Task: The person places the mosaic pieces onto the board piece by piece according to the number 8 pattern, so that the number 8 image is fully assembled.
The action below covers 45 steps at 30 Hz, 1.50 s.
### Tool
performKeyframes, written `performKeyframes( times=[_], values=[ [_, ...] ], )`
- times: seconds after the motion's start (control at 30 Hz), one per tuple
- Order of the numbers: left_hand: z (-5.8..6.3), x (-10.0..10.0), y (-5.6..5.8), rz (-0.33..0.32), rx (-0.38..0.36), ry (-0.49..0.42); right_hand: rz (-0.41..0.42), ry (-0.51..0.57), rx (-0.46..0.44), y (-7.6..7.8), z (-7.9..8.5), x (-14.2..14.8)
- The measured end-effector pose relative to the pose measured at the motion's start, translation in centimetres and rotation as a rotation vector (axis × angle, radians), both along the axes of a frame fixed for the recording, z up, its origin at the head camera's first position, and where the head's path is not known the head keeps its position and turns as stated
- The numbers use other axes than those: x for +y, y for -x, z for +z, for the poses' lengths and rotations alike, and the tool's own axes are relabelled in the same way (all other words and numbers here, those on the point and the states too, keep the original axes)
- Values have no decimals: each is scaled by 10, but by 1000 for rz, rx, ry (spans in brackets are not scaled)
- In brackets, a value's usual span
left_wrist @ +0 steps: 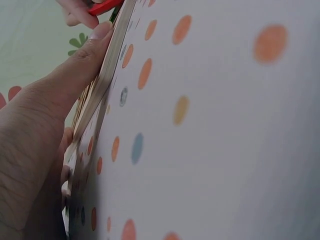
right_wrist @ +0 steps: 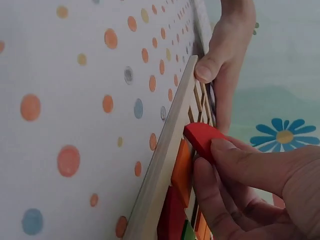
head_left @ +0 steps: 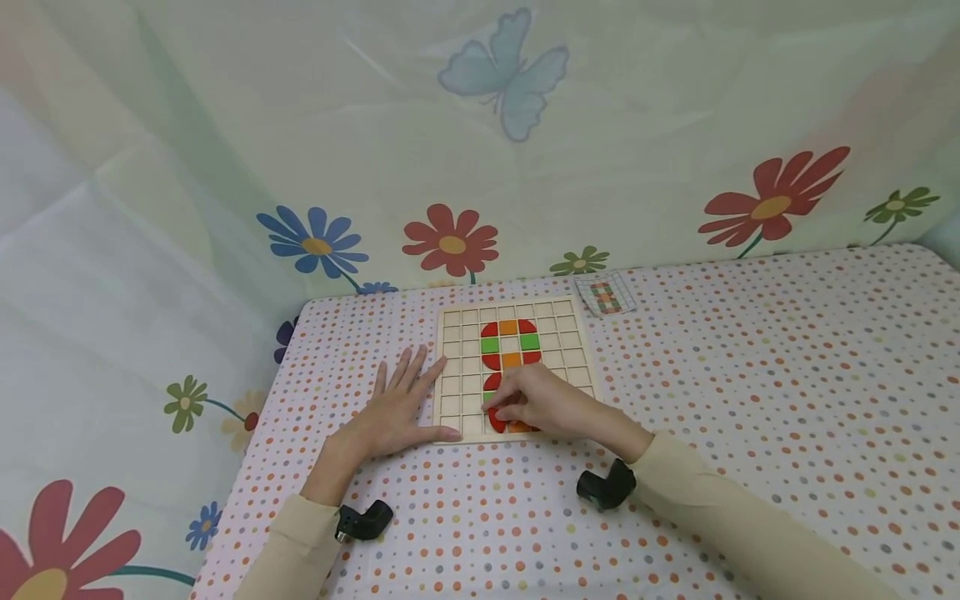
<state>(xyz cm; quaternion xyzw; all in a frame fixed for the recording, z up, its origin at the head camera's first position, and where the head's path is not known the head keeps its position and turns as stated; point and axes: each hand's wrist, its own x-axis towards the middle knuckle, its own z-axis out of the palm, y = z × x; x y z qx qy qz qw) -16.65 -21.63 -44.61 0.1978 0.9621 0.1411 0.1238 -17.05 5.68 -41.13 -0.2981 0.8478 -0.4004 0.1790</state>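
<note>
A wooden grid board [head_left: 452,381] lies on the dotted cloth, partly filled with red, orange and green pieces. A red quarter-round piece [right_wrist: 201,139] is pinched between the thumb and fingers of my right hand [head_left: 546,402]; it sits tilted at the board's near edge, beside an orange piece [right_wrist: 182,172]. A ring of pieces, with an orange tile [head_left: 508,327] at its top, fills the cells farther back. My right hand hides part of the nearer pieces. My left hand [head_left: 397,410] lies spread at the board's left side, its thumb resting on the near left corner.
A printed pattern card [head_left: 606,294] lies beyond the board's far right corner. The dotted tablecloth [head_left: 750,400] covers the table, and a flowered curtain [head_left: 637,150] hangs behind it. A black wrist camera [head_left: 606,485] sits by each forearm.
</note>
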Motion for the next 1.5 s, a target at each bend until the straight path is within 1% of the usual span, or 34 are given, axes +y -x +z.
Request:
performKeyframes(
  times=[0.1,0.27,0.43,0.6,0.77,0.9,1.03,1.13,1.23,1.37,1.5],
  values=[
    [0,0,-1,3,-3,1,17,-23,-3,1,2,-1],
    [0,0,-1,3,2,-3,73,-62,0,5,5,-3],
    [1,0,0,3,1,7,84,-87,21,7,6,-4],
    [1,0,0,3,0,1,110,-90,52,6,6,-6],
    [0,1,0,-5,5,-1,117,-87,60,4,6,-6],
    [1,2,0,-2,9,8,108,-94,119,1,6,-8],
    [2,2,0,1,4,8,120,-103,235,-4,3,-12],
    [3,2,0,-7,2,-3,112,-112,309,-10,2,-15],
    [3,2,1,-9,3,-2,87,-134,336,-14,2,-18],
    [2,1,1,2,-1,14,54,-165,322,-18,4,-22],
    [0,-1,1,4,4,10,35,-163,363,-20,2,-21]
  ],
)
